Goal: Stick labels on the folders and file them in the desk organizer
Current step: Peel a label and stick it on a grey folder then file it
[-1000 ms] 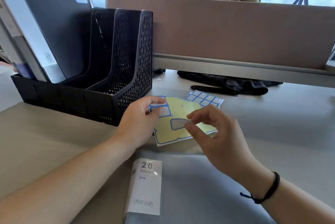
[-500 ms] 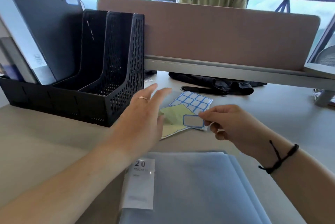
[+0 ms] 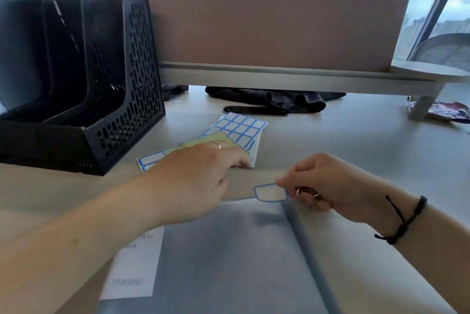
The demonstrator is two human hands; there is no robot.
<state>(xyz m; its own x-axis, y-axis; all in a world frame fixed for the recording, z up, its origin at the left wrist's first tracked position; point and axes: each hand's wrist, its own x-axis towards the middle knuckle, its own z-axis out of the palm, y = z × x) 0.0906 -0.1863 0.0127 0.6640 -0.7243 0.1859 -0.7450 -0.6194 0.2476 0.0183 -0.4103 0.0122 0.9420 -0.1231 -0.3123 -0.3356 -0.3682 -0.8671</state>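
Head view. We see the right hand (image 3: 328, 186) pinching a single blue-bordered label (image 3: 270, 192) by its right edge, so that the sticky face hangs free just above the far edge of the blue-grey folder (image 3: 229, 257). We judge that this hold keeps the adhesive off the fingers while the label is aimed at the cover near the spine. The left hand (image 3: 201, 176) lies with fingers extended on the yellowish backing sheet (image 3: 188, 147), gripping nothing; we take this as pressing the used sheet down or setting it aside. Beneath and beyond it lies a label sheet (image 3: 241, 127) with rows of unused labels, kept within reach. The folder lies flat on the desk (image 3: 356, 141) before the person, a white paper insert (image 3: 134, 263) at its left.

The black mesh desk organizer (image 3: 122, 85) stands at far left. Its left compartment holds a dark folder (image 3: 17, 41); the two compartments nearer the centre show no contents, though blur limits what we can tell.
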